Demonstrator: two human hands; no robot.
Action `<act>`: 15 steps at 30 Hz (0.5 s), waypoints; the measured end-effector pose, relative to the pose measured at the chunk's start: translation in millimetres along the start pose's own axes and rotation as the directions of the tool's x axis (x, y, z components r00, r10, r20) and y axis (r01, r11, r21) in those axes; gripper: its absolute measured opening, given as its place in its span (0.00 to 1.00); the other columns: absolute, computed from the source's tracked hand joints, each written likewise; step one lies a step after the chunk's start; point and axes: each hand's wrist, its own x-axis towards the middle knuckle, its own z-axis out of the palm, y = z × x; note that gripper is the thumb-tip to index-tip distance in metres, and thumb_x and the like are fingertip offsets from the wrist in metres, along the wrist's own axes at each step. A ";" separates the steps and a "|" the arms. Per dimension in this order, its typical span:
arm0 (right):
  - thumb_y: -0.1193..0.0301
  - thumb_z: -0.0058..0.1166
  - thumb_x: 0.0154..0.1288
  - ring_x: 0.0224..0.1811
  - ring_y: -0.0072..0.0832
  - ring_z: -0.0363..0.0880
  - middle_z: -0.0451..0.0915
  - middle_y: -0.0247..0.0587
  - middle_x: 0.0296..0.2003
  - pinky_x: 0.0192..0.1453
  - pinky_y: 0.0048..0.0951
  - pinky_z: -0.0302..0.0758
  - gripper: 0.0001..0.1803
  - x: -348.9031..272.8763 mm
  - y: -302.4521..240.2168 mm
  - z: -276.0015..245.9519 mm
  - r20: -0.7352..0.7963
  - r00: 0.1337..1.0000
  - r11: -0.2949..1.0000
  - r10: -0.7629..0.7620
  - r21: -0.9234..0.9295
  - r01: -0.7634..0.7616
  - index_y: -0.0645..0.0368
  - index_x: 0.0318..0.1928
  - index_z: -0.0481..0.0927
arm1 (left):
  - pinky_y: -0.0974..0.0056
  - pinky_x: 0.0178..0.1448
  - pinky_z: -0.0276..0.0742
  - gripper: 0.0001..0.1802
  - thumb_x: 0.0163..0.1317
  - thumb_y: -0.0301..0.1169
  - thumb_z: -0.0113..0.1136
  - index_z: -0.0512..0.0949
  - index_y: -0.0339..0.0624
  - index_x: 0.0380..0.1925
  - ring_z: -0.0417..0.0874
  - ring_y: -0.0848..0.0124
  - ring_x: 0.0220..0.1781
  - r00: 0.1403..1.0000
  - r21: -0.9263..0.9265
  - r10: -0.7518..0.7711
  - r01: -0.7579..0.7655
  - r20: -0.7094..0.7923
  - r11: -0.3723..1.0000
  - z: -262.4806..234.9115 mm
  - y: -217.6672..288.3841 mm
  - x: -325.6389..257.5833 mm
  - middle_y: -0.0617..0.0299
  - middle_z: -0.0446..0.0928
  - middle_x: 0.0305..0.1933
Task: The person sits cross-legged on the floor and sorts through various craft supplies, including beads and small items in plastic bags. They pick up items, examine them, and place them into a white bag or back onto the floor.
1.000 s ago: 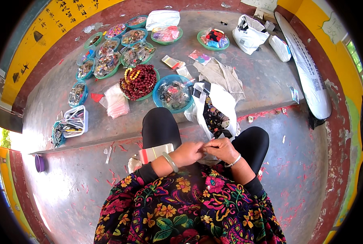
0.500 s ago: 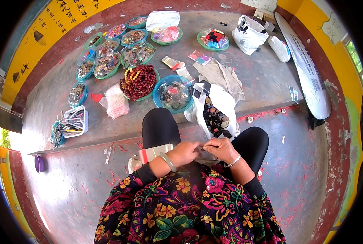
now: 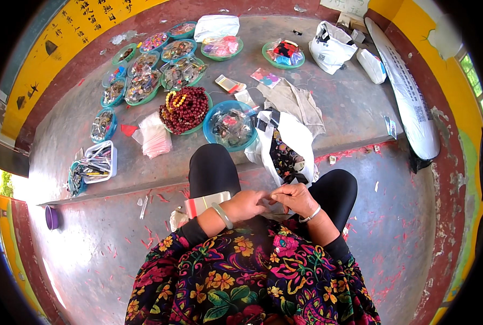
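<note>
My left hand (image 3: 249,203) and my right hand (image 3: 295,198) meet in front of my lap, fingertips almost touching. Both have their fingers pinched together; what they hold is too small and hidden to name. A thin see-through film seems to show just below the fingertips. Right beyond my hands stands an open white plastic bag (image 3: 300,131) with many small dark and patterned pieces (image 3: 286,155) inside. By my left wrist lies a stack of small plastic sleeves (image 3: 201,203) with a red edge, on my left thigh.
On the raised concrete ledge (image 3: 209,138) stand a blue bowl (image 3: 208,128) of packaged trinkets, dark red bead strings (image 3: 190,115), pink-edged plastic sleeves (image 3: 156,138) and a white tray (image 3: 114,162) of pens. Several filled bowls, a grey cloth (image 3: 298,105) and white bags lie farther back.
My right hand's fingers have shifted slightly at the pinch. Otherwise the hands and the things around them stay in place.
</note>
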 end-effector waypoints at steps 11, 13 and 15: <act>0.73 0.52 0.61 0.21 0.18 0.76 0.80 0.37 0.27 0.25 0.18 0.72 0.08 3.6 6.1 -1.4 0.030 0.997 0.998 -0.068 -0.009 0.068 0.66 0.36 0.80 | 0.63 0.38 0.74 0.14 0.55 0.33 0.54 0.76 0.36 0.38 0.81 0.58 0.32 0.998 0.007 -0.034 0.035 -0.050 0.999 -2.3 1.8 -0.1 0.49 0.78 0.30; 0.75 0.52 0.61 0.23 0.19 0.76 0.79 0.37 0.27 0.26 0.18 0.72 0.07 3.7 5.7 -0.8 -0.016 0.993 0.990 -0.118 -0.075 0.116 0.67 0.36 0.80 | 0.64 0.38 0.74 0.14 0.56 0.32 0.53 0.76 0.36 0.39 0.81 0.60 0.31 0.996 -0.026 -0.085 0.084 -0.020 0.996 -3.0 0.5 1.0 0.50 0.79 0.30; 0.76 0.52 0.60 0.24 0.19 0.76 0.79 0.37 0.27 0.28 0.18 0.72 0.06 3.0 1.7 -1.1 -0.071 0.986 0.983 -0.154 -0.117 0.145 0.67 0.35 0.79 | 0.65 0.38 0.75 0.14 0.56 0.32 0.53 0.76 0.36 0.40 0.82 0.64 0.31 0.995 -0.041 -0.089 0.087 -0.048 0.995 0.0 -13.2 0.9 0.53 0.80 0.31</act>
